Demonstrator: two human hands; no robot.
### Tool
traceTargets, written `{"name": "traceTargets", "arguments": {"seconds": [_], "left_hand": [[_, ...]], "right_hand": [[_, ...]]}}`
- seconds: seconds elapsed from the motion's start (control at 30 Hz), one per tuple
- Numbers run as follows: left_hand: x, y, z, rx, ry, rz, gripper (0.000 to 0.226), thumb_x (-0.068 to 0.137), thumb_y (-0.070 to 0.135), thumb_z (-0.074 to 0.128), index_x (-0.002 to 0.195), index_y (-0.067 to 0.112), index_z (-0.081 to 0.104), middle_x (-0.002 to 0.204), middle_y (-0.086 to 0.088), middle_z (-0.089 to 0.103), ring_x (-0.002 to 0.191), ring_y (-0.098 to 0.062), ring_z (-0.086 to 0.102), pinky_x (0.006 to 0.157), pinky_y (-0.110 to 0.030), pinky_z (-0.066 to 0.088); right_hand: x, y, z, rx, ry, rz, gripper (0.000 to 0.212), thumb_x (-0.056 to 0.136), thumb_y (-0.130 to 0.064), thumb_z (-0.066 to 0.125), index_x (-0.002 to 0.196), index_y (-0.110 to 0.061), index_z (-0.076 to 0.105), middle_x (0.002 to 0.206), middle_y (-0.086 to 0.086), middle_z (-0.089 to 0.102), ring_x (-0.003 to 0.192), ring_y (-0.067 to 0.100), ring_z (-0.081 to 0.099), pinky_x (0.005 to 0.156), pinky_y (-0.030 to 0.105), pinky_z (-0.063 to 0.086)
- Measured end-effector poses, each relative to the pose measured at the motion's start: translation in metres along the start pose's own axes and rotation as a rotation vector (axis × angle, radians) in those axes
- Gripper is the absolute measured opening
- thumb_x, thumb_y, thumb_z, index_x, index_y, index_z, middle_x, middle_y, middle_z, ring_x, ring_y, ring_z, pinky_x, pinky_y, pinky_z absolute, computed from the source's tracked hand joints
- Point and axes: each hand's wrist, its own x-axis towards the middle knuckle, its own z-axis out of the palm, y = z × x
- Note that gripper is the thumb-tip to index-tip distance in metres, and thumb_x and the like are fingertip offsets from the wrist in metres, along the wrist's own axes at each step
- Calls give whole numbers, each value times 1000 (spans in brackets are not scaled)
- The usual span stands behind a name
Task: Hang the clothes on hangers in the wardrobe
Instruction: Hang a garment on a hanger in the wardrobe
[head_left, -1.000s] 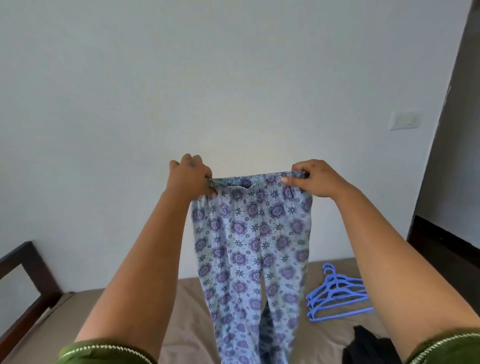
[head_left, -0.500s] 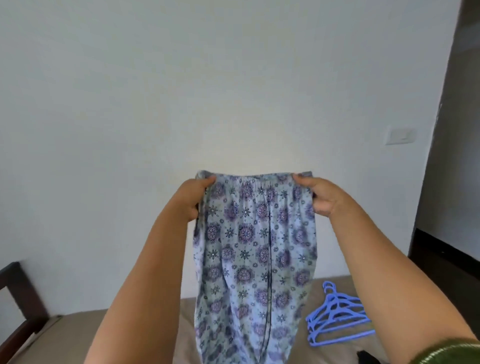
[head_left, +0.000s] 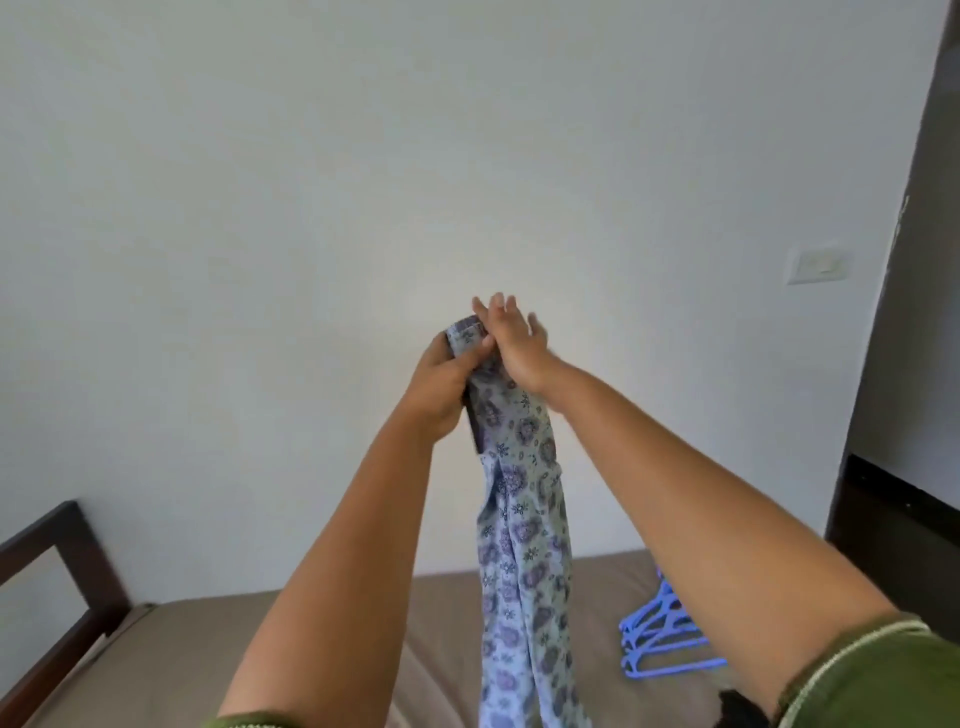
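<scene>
Folding the trousers for a hanger

My left hand (head_left: 441, 384) grips the blue floral cotton trousers (head_left: 519, 519) by the doubled waistband; my right hand (head_left: 514, 343), fingers straight, presses the halves together.

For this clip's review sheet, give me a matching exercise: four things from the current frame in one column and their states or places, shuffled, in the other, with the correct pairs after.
Things:
1. left hand
2. right hand
3. hangers
4. trousers

States or places:
A. stacked on the bed, at the right
B. folded lengthwise, hanging down from the hands
C. fingers straight, flat against the cloth
D. grip closed round the waistband

Pairs: 1-D, 2-C, 3-A, 4-B
</scene>
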Motion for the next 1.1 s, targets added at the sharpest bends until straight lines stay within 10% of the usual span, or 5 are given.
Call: {"name": "traceTargets", "arguments": {"seconds": [0.2,0.3,0.47,0.8,1.1], "left_hand": [[-5,19,-9,139,80,163,26,94,6,58,119,4,52,103,-10,67,90,-20,69,73,-33,57],[-12,16,-12,241,268,288,41,85,22,73,118,13,50,107,-8,65,92,-21,67,75,-35,58],[-38,-37,-32,738,177,88,41,85,19,73,119,19,51,108,4,63,97,-19,62,82,-35,54],[-92,-106,-63,843,476,146,22,81,25,78,84,19,57,75,8,60,72,-9,56,68,-30,50],[-107,-128,-68,1051,249,29,32,90,39,64,71,14,60,122,2,64,98,-18,62,80,-36,54]], "right_hand": [[15,-19,-34,-415,-162,-159,74,73,-51,75,133,-22,43,129,3,53,128,26,41,103,39,35],[22,-31,-41,-383,-101,-185,58,80,-36,75,125,-10,48,102,-2,52,93,18,51,65,21,35],[25,-39,-55,-319,37,-257,54,72,-38,81,110,-11,53,81,-9,47,79,13,44,52,9,25],[23,-39,-87,-252,272,-239,54,72,-34,82,109,-5,57,94,6,62,81,18,53,58,21,34],[11,-43,-73,-220,285,-214,53,73,-30,82,113,-6,57,100,7,64,82,17,54,62,24,40]]}}
